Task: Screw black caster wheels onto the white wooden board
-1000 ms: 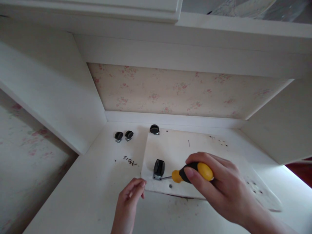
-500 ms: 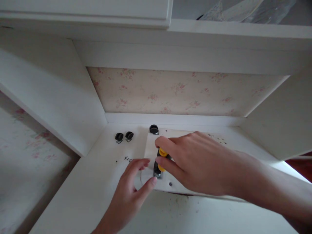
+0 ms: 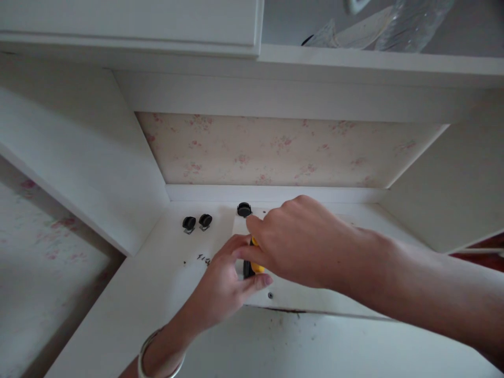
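Observation:
My right hand (image 3: 293, 244) is closed around the yellow-and-black handle of a screwdriver (image 3: 258, 266). The handle stands over the near left corner of a white board (image 3: 307, 299). Curled around the lower end of the tool is my left hand (image 3: 228, 281), its thumb in front and its fingers partly behind the right hand. Between them shows a black caster wheel (image 3: 247, 269); its metal plate and the screwdriver's tip are hidden. Another black caster (image 3: 244, 209) sits at the board's far left corner. A screw (image 3: 270, 295) shows in the board near its front edge.
Two loose casters, one left (image 3: 189, 224) and one right (image 3: 205, 221), lie on the white surface (image 3: 149, 294) left of the board. White panels (image 3: 82, 152) stand on both sides. Overhead is a shelf (image 3: 354, 63) with a plastic-wrapped item (image 3: 413, 26).
My left hand has moved up and right, from open beside the caster to closing around it and the tool. My right hand has shifted slightly left and up.

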A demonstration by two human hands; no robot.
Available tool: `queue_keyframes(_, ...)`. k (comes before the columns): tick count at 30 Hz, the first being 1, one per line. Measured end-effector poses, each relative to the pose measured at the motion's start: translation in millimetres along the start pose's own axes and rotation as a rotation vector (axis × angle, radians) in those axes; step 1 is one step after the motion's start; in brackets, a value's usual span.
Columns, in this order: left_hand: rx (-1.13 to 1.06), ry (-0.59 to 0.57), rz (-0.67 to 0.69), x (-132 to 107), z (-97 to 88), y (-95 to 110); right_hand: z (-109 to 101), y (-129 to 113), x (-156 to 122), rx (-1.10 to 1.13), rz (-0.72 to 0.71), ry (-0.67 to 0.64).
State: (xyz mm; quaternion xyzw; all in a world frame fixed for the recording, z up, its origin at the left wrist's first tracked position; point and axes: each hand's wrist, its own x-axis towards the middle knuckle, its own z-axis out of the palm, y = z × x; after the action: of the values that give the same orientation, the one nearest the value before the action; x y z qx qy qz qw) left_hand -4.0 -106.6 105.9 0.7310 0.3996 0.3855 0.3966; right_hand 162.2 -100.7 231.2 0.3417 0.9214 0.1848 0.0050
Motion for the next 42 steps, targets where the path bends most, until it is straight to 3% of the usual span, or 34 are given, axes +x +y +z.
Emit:
queue_keyframes(3, -0.056, 0.052, -0.028, 1, -0.7, 0, -1, 0, 0, 0.132, -0.007, -0.051)
queue_keyframes(5, -0.158, -0.008, -0.043, 1, -1.8, 1, -3, 2, -1, 0.221, -0.018, -0.105)
queue_keyframes(7, -0.217, -0.065, -0.026, 1, -2.6, 3, -3, 4, -3, 0.165, -0.008, -0.089)
queue_keyframes(10, -0.13, -0.012, -0.005, 1, -2.5, 5, -2, 4, -4, -0.003, 0.009, 0.009)
queue_keyframes(12, -0.063, 0.031, -0.007, 2, -2.6, 5, -4, 3, -6, 0.046, -0.001, 0.003)
queue_keyframes(15, -0.144, -0.04, -0.005, 2, -3.8, 5, -7, 3, -9, 0.19, -0.009, -0.093)
queue_keyframes(17, -0.188, -0.088, 0.011, 2, -3.7, 6, -7, 3, -10, 0.122, 0.002, -0.096)
queue_keyframes(20, -0.098, -0.024, 0.018, 2, -1.4, 7, -5, 2, -11, -0.017, 0.02, -0.044)
queue_keyframes(22, -0.081, 0.006, -0.008, 1, -0.6, 5, -6, 0, -12, 0.058, 0.006, -0.052)
queue_keyframes(25, -0.163, -0.083, -0.06, 1, -2.0, 4, -9, -1, -13, 0.201, -0.036, -0.098)
queue_keyframes(27, -0.172, -0.126, -0.052, 2, -2.7, 6, -10, -1, -13, 0.125, -0.027, -0.074)
queue_keyframes(30, -0.129, -0.047, -0.004, 3, -1.4, 9, -7, -1, -12, -0.007, 0.001, -0.003)
queue_keyframes(32, -0.114, -0.012, -0.019, 3, -0.4, 9, -7, 0, -12, 0.079, -0.03, -0.023)
queue_keyframes(34, -0.116, -0.055, -0.057, 3, -0.3, 8, -9, 0, -12, 0.183, -0.061, -0.085)
queue_keyframes(37, -0.097, -0.138, -0.043, 3, 0.0, 8, -11, 0, -11, 0.098, -0.078, -0.158)
queue_keyframes(40, -0.008, -0.072, 0.007, 4, 1.7, 8, -9, 0, -11, 0.002, -0.046, -0.135)
queue_keyframes(42, 0.018, -0.035, -0.008, 4, 1.5, 7, -8, 1, -13, 0.096, -0.014, -0.112)
